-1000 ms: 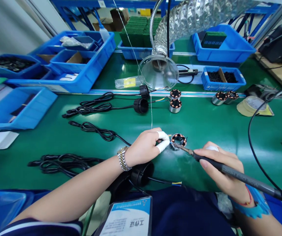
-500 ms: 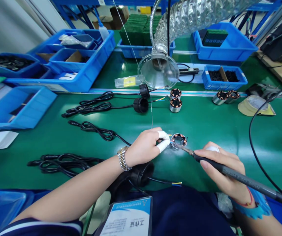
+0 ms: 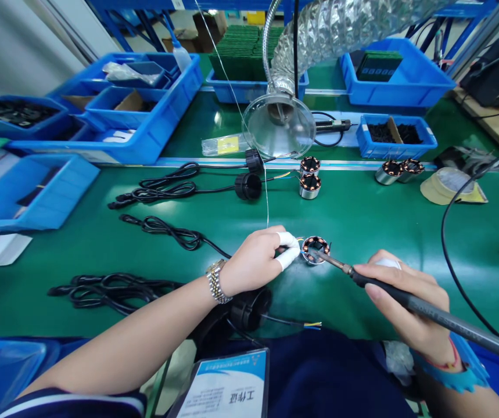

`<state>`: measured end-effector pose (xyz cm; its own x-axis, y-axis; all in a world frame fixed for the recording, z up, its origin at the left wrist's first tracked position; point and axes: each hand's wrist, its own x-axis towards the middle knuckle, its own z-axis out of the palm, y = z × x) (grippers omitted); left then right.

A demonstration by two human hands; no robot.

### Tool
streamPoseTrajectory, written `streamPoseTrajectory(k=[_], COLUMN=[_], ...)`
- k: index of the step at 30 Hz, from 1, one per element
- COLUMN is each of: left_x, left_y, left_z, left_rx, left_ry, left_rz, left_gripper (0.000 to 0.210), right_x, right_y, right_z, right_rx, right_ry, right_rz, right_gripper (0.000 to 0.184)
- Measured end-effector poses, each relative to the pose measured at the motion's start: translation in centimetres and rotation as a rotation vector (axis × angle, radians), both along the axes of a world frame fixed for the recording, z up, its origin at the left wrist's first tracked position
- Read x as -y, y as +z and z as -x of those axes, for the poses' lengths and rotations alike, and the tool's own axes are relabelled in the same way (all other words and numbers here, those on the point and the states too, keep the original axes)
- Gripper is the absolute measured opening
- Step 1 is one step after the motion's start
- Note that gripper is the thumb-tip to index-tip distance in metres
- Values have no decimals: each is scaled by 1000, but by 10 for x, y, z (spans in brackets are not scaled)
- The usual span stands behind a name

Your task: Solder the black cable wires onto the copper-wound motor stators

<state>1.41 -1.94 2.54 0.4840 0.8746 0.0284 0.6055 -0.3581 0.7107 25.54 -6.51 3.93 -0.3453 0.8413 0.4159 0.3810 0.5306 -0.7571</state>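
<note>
My left hand (image 3: 262, 258), with white finger covers on thumb and forefinger, pinches thin coloured wires at the left edge of a motor stator (image 3: 314, 262). A black cable (image 3: 213, 246) runs under this hand from the left. Thin solder wire (image 3: 267, 200) comes down from above and passes behind the fingers. My right hand (image 3: 415, 302) grips a soldering iron (image 3: 462, 330) like a pen. Its tip reaches over the ring of copper coils; whether it touches a joint is too small to tell. The stator lies on the green mat.
A fume-extractor hood (image 3: 279, 125) hangs behind the stator. Two wired stators (image 3: 309, 187) stand farther back, with black caps (image 3: 248, 186) and coiled cables leftward. More stators (image 3: 389, 173) sit right. Another cable bundle (image 3: 114, 290) lies near the front edge. Blue bins (image 3: 144, 133) line the back.
My right hand has drawn the soldering iron slightly right, its tip now shifted toward the stator's right side. My left hand stays on the wires. The camera view has shifted slightly.
</note>
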Motion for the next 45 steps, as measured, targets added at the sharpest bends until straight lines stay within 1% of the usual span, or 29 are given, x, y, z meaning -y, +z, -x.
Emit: streamPoseTrajectory(k=[6,8,14,16,19,20,21,22,25,28,31,33,36,38,40,41,42,43,45], left_x=[0,0,0,-1,-1,0,0,0,1,1,1,2,1,-2,-5,-7,-8,-8,-6], left_y=[1,1,-1,-1,0,0,0,0,0,-1,-1,-1,1,6,14,18,23,27,35], left_z=[0,0,0,1,1,1,1,1,1,1,0,-1,-1,6,19,28,38,47,61], left_rx=[-12,-21,-26,-35,-38,-40,-42,-44,-47,-44,-47,-36,56,127,159,157,147,132,126], left_ry=[4,1,-17,-17,-25,-28,-28,-27,-23,-21,-11,-10,-6,62,199,277,353,432,571], left_rz=[13,14,-20,1,18,20,21,23,23,5,-11,-15,-3,12,-5,-30,-57,-79,-56], left_gripper=[14,14,17,19,20,21,21,21,22,22,21,20,19,20,20,20,20,20,23], right_x=[0,0,-2,-7,-23,-32,-41,-51,-80,-102,-114,-119,-121,-117,-104,-96,-86,-75,-55], right_y=[-1,-1,2,3,2,0,-3,-7,-25,-45,-57,-62,-63,-60,-55,-52,-49,-46,-42], right_z=[-8,-11,-30,-45,-82,-97,-114,-130,-172,-194,-202,-205,-205,-195,-171,-154,-133,-111,-68], right_rx=[-43,-48,-72,-19,149,211,274,324,467,480,442,407,366,358,347,340,320,291,308], right_ry=[-18,-57,-291,-388,-565,-609,-611,-644,-716,-757,-732,-740,-746,-710,-649,-613,-560,-566,-380], right_rz=[18,18,-51,-78,-174,-221,-251,-307,-416,-487,-487,-487,-454,-404,-327,-294,-225,-214,-222], right_gripper=[34,33,25,22,21,22,24,25,31,36,34,33,33,32,33,32,31,26,20])
